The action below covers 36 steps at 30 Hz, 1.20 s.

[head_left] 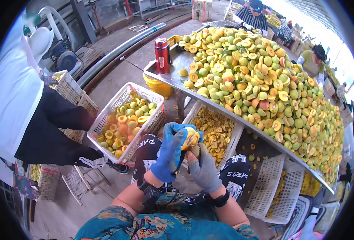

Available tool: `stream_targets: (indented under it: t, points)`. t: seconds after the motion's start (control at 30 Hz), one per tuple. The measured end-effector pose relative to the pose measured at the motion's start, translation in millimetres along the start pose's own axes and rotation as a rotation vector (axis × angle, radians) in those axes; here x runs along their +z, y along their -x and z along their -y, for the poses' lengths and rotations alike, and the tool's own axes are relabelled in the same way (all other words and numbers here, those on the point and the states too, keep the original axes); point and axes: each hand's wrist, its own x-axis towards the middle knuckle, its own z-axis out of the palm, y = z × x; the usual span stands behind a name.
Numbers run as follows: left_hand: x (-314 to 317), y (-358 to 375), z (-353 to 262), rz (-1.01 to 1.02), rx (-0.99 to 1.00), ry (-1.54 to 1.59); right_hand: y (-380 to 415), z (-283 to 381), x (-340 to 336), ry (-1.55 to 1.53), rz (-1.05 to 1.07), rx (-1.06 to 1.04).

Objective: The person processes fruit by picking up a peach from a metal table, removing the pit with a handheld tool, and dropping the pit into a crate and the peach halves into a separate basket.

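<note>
Left hand (165, 156) grasps a fruit (191, 138); what right hand (205, 171) grips, I cannot tell. Many pieces (123, 129) are in crate (154, 125), but big heap (265, 84) covers worktop (180, 60).

The left hand (169, 150) covers part of the fruit piece (191, 138), and whether the curled fingers of the right hand (205, 170) grip a tool cannot be told. Both hands and the table edge hide parts of the crate of yellow scraps (216, 128). The heap of halved fruit (249, 76) buries most of the metal tabletop (177, 60), whose corner overhangs a yellow bucket (159, 87). Print on the red flask (161, 56) is too small to read. At the left, the standing person (15, 92) runs into the dark lens border. Toward the far right, the most distant workers (289, 25) are blurred, their hands indistinct.
</note>
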Motion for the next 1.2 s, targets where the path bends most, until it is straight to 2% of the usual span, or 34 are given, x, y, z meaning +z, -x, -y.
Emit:
stream_targets:
  t: [0.13, 0.23, 0.4, 0.5, 0.6, 0.67, 0.7, 0.73, 0.77, 0.8, 0.83, 0.93, 0.97, 1.0, 1.03, 1.1, 1.17, 1.2]
  points:
    - [16, 21, -12, -0.004, 0.143, 0.033, 13, 20, 9, -0.164, 0.035, 0.024]
    - [8, 30, -18, 0.093, 0.073, -0.058, 19, 23, 14, -0.159, 0.041, -0.024]
    - [15, 30, -18, 0.077, 0.151, -0.025, 22, 29, 9, 0.113, 0.084, 0.023]
    - [16, 27, -21, 0.000, 0.060, -0.005, 21, 22, 6, 0.047, 0.135, 0.060]
    - [15, 24, -23, 0.066, 0.045, -0.052, 19, 23, -2, 0.042, 0.263, 0.116]
    - [23, 26, -31, 0.027, -0.102, -0.144, 21, 17, -5, 0.033, 0.294, 0.130]
    - [22, 23, -34, 0.025, -0.103, -0.140, 22, 14, -7, 0.018, 0.319, 0.148]
    - [19, 20, -36, 0.134, -0.135, -0.152, 24, 17, -9, 0.019, 0.321, 0.156]
    - [17, 18, -37, 0.242, -0.163, -0.161, 26, 23, -13, -0.166, 0.384, 0.269]
    - [15, 15, -31, 0.269, -0.181, -0.038, 26, 25, -16, -0.352, 0.445, 0.381]
    - [12, 11, -27, 0.266, -0.182, -0.033, 26, 20, -18, -0.348, 0.447, 0.386]
    - [7, -1, -25, 0.478, -0.195, -0.008, 25, 5, -19, -0.391, 0.480, 0.372]
    - [6, -7, -26, 0.474, -0.197, -0.005, 24, 8, -16, -0.319, 0.415, 0.264]
    - [5, -14, -26, 0.574, -0.178, -0.182, 23, 9, -15, -0.246, 0.350, 0.157]
    - [4, -19, -26, 0.669, -0.155, -0.359, 23, 6, -16, -0.245, 0.355, 0.163]
    - [7, -22, -28, 0.629, -0.207, -0.434, 21, -3, -19, -0.336, 0.435, 0.375]
    - [8, -19, -18, 0.560, -0.338, -0.055, 17, -13, -29, -0.386, 0.545, 0.432]
    - [7, -16, -7, 0.455, -0.438, 0.165, 17, -18, -28, -0.447, 0.640, 0.493]
